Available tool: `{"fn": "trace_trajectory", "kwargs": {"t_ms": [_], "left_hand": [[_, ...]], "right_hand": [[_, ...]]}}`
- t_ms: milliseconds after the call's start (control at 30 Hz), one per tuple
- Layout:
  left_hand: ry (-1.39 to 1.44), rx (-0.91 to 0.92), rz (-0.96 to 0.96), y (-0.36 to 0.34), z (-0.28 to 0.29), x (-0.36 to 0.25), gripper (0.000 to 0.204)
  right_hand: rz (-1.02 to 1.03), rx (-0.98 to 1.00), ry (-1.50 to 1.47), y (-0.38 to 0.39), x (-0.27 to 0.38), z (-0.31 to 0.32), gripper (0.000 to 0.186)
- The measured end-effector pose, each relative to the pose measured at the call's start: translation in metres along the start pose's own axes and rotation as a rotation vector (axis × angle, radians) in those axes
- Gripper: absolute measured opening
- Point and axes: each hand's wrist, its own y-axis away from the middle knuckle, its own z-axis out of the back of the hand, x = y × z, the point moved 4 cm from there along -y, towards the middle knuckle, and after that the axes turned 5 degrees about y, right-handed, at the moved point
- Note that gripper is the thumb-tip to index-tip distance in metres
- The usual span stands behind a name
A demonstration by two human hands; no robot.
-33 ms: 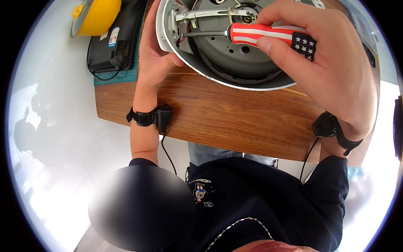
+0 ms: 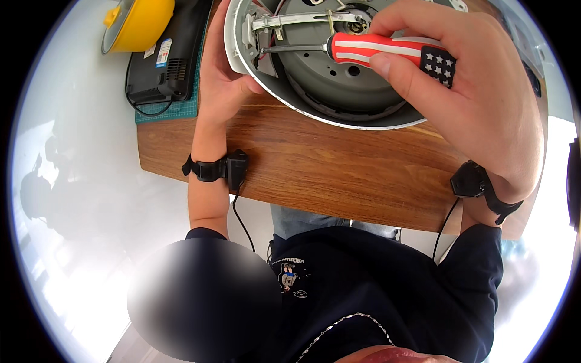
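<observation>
Right hand (image 2: 484, 85): grip pinching the striped handle of a screwdriver (image 2: 378, 49), whose shaft reaches to the inner left side of an open round metal shell (image 2: 357, 126) over the wooden counter (image 2: 327, 160). Left hand (image 2: 225, 85): against the shell's outer wall; fingers partly hidden, grip closure cannot be told.

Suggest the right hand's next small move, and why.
Probably a slight twist of the screwdriver, if its tip is seated: the tip sits by the inner left wall of the round casing, the right hand grips the handle, and the left hand cups the casing from outside.
</observation>
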Motion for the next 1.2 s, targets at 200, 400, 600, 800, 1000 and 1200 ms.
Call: {"fn": "trace_trajectory", "kwargs": {"t_ms": [200,400,600,800,1000,1200], "left_hand": [[-0.086,-0.055,0.038,-0.001,-0.009,-0.009,0.114],[-0.024,-0.016,0.005,0.0,-0.01,-0.007,0.112],[-0.034,-0.029,0.005,0.001,-0.007,-0.004,0.112],[-0.103,-0.025,-0.015,0.003,-0.004,-0.003,0.111],[-0.222,0.029,-0.005,0.006,0.022,0.009,0.097],[-0.243,0.059,-0.02,0.011,0.023,0.007,0.097]], "right_hand": [[0.007,0.0,-0.004,0.0,-0.001,-0.002,0.031],[0.01,-0.005,-0.006,0.002,-0.002,-0.004,0.031],[0.011,-0.009,-0.005,0.003,-0.001,-0.005,0.031],[0.018,-0.009,-0.011,0.004,-0.003,-0.007,0.031],[0.014,-0.012,-0.01,0.003,-0.003,-0.005,0.031],[0.029,-0.008,-0.026,0.001,-0.004,-0.01,0.031]]}}
